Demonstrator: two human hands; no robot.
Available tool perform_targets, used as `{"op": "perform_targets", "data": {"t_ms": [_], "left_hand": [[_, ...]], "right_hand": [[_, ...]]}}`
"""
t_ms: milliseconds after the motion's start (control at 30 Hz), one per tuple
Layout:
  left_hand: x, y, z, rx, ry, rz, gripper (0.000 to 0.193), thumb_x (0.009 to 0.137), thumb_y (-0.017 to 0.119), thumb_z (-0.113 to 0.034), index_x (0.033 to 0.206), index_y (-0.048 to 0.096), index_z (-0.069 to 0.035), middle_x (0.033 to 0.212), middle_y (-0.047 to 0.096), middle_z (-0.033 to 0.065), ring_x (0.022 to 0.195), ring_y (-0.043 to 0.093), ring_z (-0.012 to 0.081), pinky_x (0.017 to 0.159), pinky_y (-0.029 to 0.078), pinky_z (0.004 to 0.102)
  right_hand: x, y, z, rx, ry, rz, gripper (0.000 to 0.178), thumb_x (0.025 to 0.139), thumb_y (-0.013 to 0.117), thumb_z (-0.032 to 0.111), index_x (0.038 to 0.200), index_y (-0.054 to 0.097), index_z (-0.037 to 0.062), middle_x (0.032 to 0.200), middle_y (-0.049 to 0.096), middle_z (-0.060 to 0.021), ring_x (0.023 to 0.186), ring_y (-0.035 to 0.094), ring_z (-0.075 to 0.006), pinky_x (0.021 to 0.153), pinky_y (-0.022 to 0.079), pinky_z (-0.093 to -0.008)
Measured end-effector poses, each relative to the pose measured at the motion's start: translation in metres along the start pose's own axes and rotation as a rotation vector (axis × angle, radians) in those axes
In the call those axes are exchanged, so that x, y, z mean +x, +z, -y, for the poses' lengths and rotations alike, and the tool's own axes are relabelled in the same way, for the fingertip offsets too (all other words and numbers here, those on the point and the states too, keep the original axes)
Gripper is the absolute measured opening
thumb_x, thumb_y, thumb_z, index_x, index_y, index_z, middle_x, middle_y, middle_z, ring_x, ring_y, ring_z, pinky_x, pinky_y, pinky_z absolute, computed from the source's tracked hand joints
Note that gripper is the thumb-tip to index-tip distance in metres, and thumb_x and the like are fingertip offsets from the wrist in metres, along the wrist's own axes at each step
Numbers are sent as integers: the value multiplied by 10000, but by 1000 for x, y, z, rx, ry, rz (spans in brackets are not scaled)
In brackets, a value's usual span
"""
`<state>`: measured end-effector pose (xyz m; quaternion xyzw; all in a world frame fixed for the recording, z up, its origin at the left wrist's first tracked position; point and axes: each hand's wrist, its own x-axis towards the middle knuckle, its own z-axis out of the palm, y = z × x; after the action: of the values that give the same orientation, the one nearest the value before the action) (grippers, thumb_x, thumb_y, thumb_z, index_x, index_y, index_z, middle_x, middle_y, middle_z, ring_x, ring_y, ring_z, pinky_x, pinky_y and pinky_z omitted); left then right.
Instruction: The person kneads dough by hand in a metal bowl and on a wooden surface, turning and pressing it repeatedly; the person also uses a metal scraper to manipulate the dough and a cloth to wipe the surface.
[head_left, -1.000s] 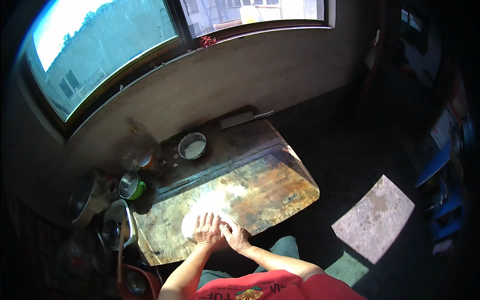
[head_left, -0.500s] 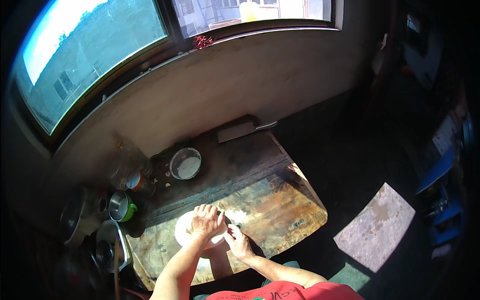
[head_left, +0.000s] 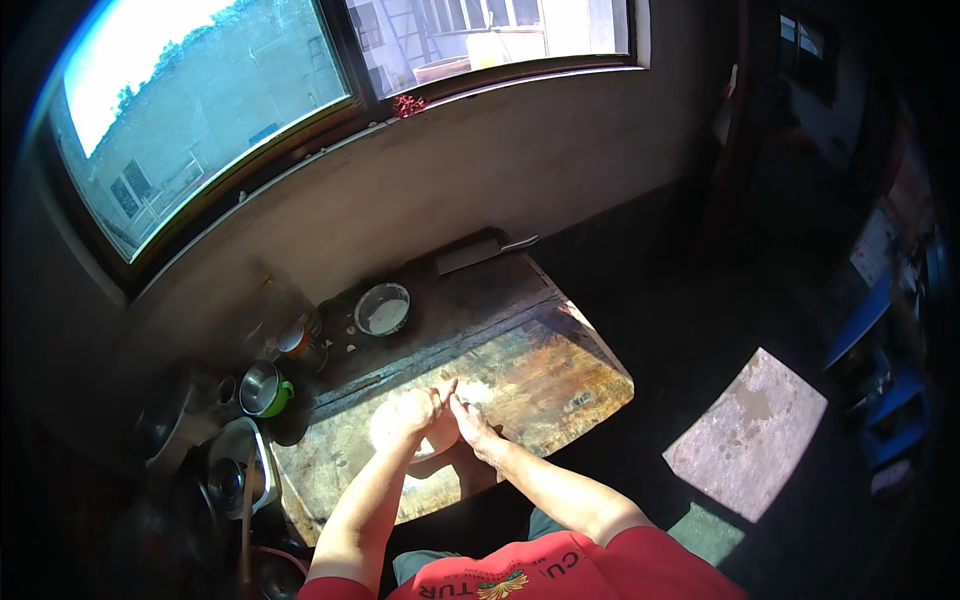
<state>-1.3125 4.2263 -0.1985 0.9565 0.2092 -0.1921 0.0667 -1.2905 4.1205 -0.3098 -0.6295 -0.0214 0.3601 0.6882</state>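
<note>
A pale, round, bowl-like thing stands on the wooden table, close to its front edge. Strong sunlight washes out its left part, so its contents cannot be made out. My left hand is over its top left, thumb pointing away from me; glare hides the other fingers. At its right side, my right hand grips the rim, its fingertips close to the left thumb. White powder lies on the wood just beyond both hands.
On the wooden table are a powder-dusted metal bowl and, by the wall, a cleaver. A green-sided pot and a white basin crowd the left. A stone-topped stand is at the right.
My left hand has gone from lying with fingers stretched over the round thing to a more turned pose, thumb nearer my right hand. The whole view has shifted slightly.
</note>
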Motion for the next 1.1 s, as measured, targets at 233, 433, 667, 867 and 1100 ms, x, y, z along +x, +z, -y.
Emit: {"op": "perform_targets", "data": {"t_ms": [233, 433, 667, 867, 1100], "left_hand": [[-115, 106, 27, -48, 264, -1014, 213, 786, 560, -273, 887, 604, -91, 978, 552, 95, 1017, 506, 299, 962, 285, 539], [-87, 166, 55, 130, 267, -944, 438, 788, 544, -367, 1162, 548, -141, 1240, 495, 50, 1244, 391, 270, 1057, 157, 583], [-1, 101, 48, 104, 333, -802, 488, 712, 579, -366, 1131, 593, -118, 1179, 556, 113, 1179, 471, 279, 1029, 264, 543], [47, 65, 48, 109, 410, -794, 365, 709, 599, -299, 992, 600, -68, 1072, 567, 130, 1080, 502, 295, 1006, 293, 504], [96, 41, 38, 182, 141, -737, 384, 821, 519, -437, 706, 628, -87, 770, 623, 105, 817, 581, 264, 800, 397, 410]], "right_hand": [[-107, 23, -52, -420, -705, 76, 422, 953, 410, 340, 1152, 545, -7, 1167, 541, -196, 1099, 494, -331, 951, 375, -391], [-106, 17, -56, -469, -717, 76, 401, 942, 449, 310, 1212, 521, 22, 1285, 478, -183, 1233, 396, -350, 1038, 299, -411], [-46, 11, -20, -340, -598, -81, 356, 934, 488, 227, 1215, 511, 11, 1217, 520, -183, 1137, 505, -292, 948, 402, -351], [-25, 2, -6, -88, -164, -55, 390, 938, 497, 239, 1263, 472, 24, 1166, 549, -125, 985, 566, -186, 805, 481, -292], [-15, -5, -5, 261, 65, 51, 513, 939, 496, 305, 1356, 354, 43, 1172, 529, -138, 968, 582, -206, 739, 505, -286]]}}
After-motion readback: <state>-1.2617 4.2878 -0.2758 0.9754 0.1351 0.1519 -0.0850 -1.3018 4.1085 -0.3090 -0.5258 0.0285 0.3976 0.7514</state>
